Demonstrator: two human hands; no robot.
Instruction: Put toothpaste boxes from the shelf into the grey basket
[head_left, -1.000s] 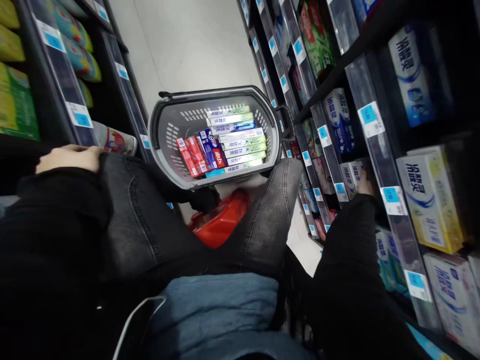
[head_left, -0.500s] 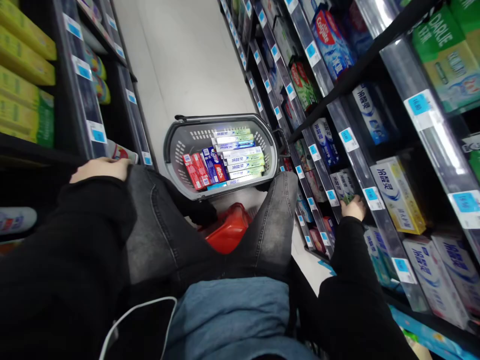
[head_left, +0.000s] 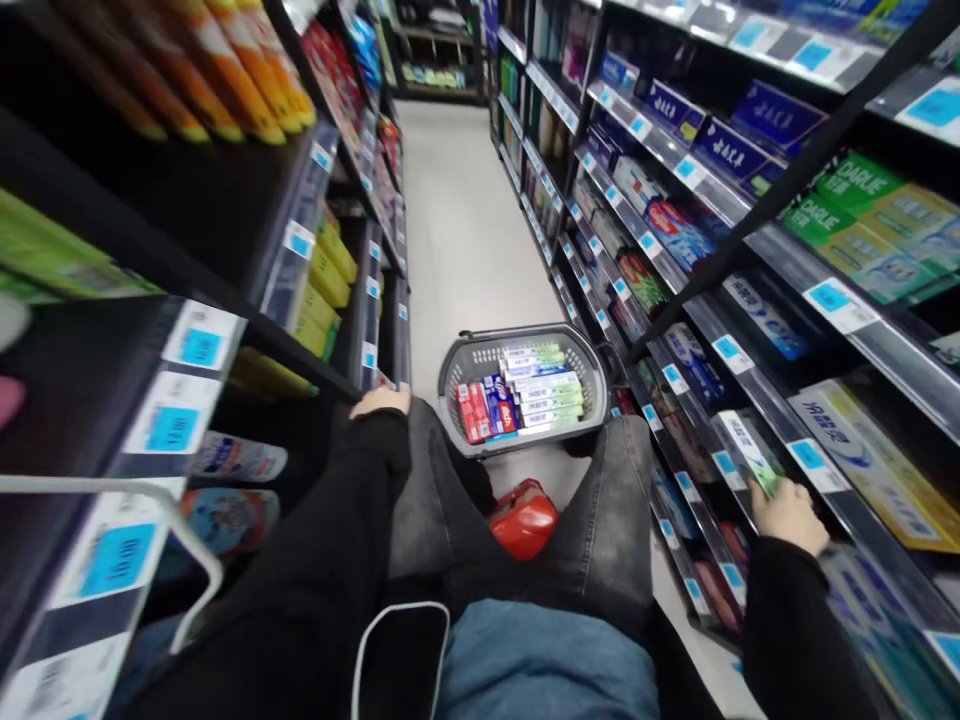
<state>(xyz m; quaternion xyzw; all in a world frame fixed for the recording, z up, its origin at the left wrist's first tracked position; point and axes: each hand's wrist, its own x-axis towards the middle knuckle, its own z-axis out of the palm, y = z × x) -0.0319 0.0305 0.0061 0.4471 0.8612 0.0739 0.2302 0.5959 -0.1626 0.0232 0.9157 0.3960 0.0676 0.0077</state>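
Observation:
My right hand (head_left: 789, 515) is closed around the lower end of a white and green toothpaste box (head_left: 748, 448), at the front of the right-hand shelf. My left hand (head_left: 381, 400) rests against the edge of the left shelf beside my knee, its fingers mostly hidden. Between the shelves, on the floor in front of my knees, stands a grey shopping basket (head_left: 448, 385). In it lie several white and green toothpaste boxes (head_left: 546, 400) in a stack, with red boxes (head_left: 472, 412) and dark blue boxes (head_left: 498, 402) beside them.
A red object (head_left: 525, 520) sits on the floor between my legs. Right-hand shelves hold yellow-and-white toothpaste boxes (head_left: 874, 455) and green Darlie boxes (head_left: 862, 200). Price-tagged shelf edges (head_left: 300, 240) line the left. A white cable (head_left: 401, 607) loops near my lap. The aisle floor (head_left: 465, 210) runs ahead.
My right hand has drawn a toothpaste box out toward the shelf front. The view has tilted up along the aisle. My left hand stays by the left shelf.

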